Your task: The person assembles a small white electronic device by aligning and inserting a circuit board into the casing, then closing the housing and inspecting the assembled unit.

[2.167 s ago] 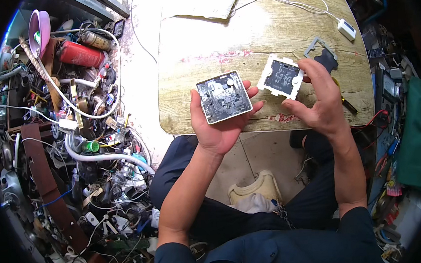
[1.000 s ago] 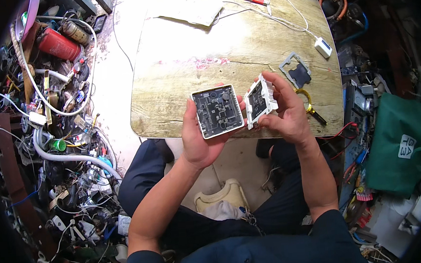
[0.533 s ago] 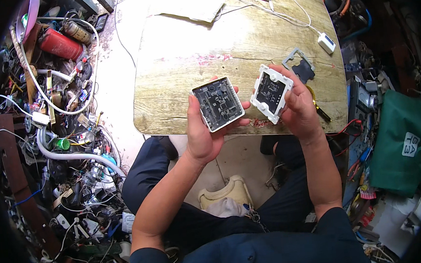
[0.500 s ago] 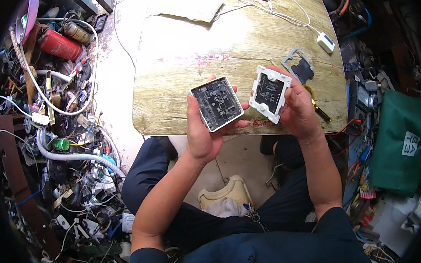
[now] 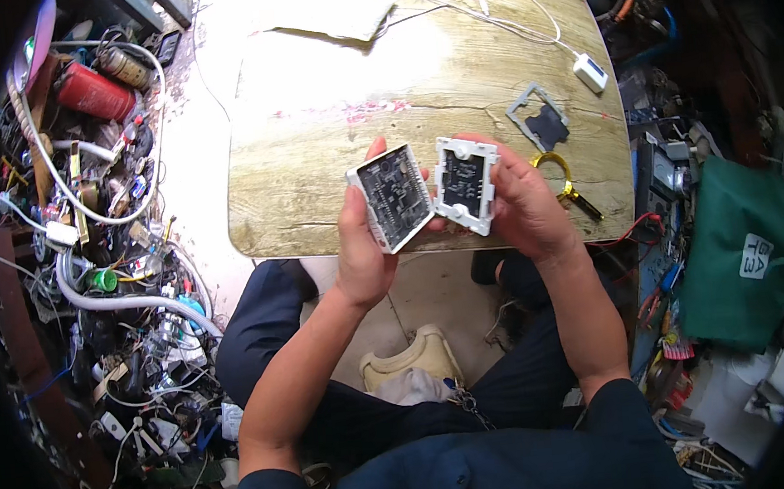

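My left hand is closed round a square white housing with a dark circuit board in it, its open face turned up and tilted. In my right hand is a smaller white frame with a dark circuit board set in it and tabs along its edges. The two pieces are side by side above the table's near edge, their facing edges very close; I cannot tell whether they touch. Beyond my right hand lie a grey frame with a dark panel and a yellow-rimmed magnifying glass with a black handle.
The wooden table also bears a small white device on a cable and a pale flat sheet. A heap of cables and parts lies at left, with a red cylinder. At right hangs a green bag.
Both pieces have turned and tilted. The right hand's white frame has moved left, closing the gap to the left hand's housing. The whole view has shifted slightly.
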